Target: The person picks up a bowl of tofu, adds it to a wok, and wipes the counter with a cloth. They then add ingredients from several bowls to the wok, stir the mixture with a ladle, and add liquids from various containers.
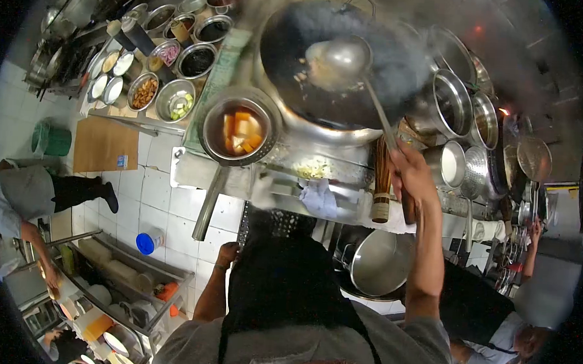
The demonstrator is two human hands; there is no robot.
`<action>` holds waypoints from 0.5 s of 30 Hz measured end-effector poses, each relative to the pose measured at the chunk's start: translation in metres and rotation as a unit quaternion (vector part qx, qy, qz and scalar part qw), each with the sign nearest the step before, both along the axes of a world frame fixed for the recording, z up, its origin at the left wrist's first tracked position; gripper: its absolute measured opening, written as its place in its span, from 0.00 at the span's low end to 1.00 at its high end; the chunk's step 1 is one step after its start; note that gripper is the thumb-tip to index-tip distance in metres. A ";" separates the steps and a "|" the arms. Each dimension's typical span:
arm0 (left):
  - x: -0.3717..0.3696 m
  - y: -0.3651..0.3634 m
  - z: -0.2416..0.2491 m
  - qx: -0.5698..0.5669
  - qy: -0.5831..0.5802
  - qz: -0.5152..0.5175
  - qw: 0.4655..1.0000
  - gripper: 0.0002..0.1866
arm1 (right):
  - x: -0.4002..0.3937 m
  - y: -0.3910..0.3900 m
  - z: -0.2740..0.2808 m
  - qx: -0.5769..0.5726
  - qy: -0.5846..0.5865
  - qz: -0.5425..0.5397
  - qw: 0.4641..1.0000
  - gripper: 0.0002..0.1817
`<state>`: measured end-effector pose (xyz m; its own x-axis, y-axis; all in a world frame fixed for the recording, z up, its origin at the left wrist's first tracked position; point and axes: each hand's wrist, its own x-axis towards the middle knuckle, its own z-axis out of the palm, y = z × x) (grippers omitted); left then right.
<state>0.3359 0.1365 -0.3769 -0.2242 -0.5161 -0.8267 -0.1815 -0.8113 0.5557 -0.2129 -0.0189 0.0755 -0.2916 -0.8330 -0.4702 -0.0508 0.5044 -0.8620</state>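
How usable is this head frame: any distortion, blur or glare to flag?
Head view: strong fisheye bending, with black corners; the ladle and the dark wok look soft and hazy, perhaps from steam or motion; the right hand on the ladle handle is fairly sharp; the left hand sits low by the apron; bright tiles are slightly washed out.

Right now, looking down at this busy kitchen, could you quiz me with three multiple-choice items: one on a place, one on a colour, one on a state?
1. Where is the ladle's bowl?
A. over the wok
B. on the floor
C. in the sieve pan

2. What colour is the lid on the floor tiles?
A. red
B. blue
C. yellow

3. What is the right hand doing?
A. hanging free
B. wiping the counter
C. gripping the ladle handle

Answers: 1 A, the ladle hangs above the dark wok. 2 B, the lid is blue. 3 C, the right hand closes on the handle.
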 end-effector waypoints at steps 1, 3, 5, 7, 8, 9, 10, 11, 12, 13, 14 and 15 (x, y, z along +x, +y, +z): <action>0.001 0.006 -0.003 -0.119 -0.050 -0.124 0.984 0.12 | 0.000 -0.017 -0.005 0.016 -0.043 -0.034 0.998 0.31; 0.010 0.006 -0.032 -0.351 -0.143 -0.352 0.856 0.11 | 0.002 -0.035 -0.014 -0.020 0.057 -0.008 0.998 0.30; 0.014 0.005 -0.062 -0.284 -0.102 -0.165 0.939 0.12 | -0.002 -0.048 -0.022 -0.014 0.243 0.025 0.970 0.28; 0.000 -0.014 -0.020 0.001 -0.029 0.090 0.996 0.14 | -0.024 -0.044 -0.060 -0.136 0.453 0.039 0.880 0.28; 0.001 -0.018 -0.022 -0.078 -0.030 0.034 0.996 0.15 | -0.020 -0.043 -0.061 -0.191 0.549 0.050 0.812 0.27; 0.002 -0.022 -0.023 -0.159 -0.035 -0.015 0.987 0.17 | -0.015 -0.038 -0.061 -0.132 0.537 0.042 0.832 0.27; 0.005 -0.029 -0.022 -0.050 -0.008 0.044 0.998 0.18 | -0.011 -0.032 -0.056 -0.122 0.511 0.056 0.849 0.27; 0.012 -0.030 -0.037 -0.131 -0.015 -0.041 0.990 0.18 | -0.003 -0.024 -0.043 -0.110 0.483 0.069 0.866 0.27; 0.025 -0.027 -0.067 -0.211 -0.022 -0.124 0.969 0.18 | 0.007 -0.016 -0.029 -0.099 0.455 0.082 0.881 0.26; 0.031 -0.026 -0.064 -0.169 -0.005 -0.071 0.983 0.17 | 0.021 -0.006 -0.013 -0.103 0.476 0.096 0.868 0.26; 0.034 -0.027 -0.049 -0.093 0.020 0.016 0.995 0.16 | 0.035 0.008 0.004 -0.088 0.486 0.104 0.863 0.26; 0.038 -0.028 -0.040 -0.049 0.035 0.073 0.996 0.15 | 0.050 0.023 0.020 -0.072 0.494 0.115 0.859 0.27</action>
<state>0.3737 0.1089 -0.4168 -0.1962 -0.6245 -0.7560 -0.0232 -0.7678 0.6403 -0.1631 0.0037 0.0957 -0.3097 -0.9505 0.0253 -0.8773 0.2754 -0.3930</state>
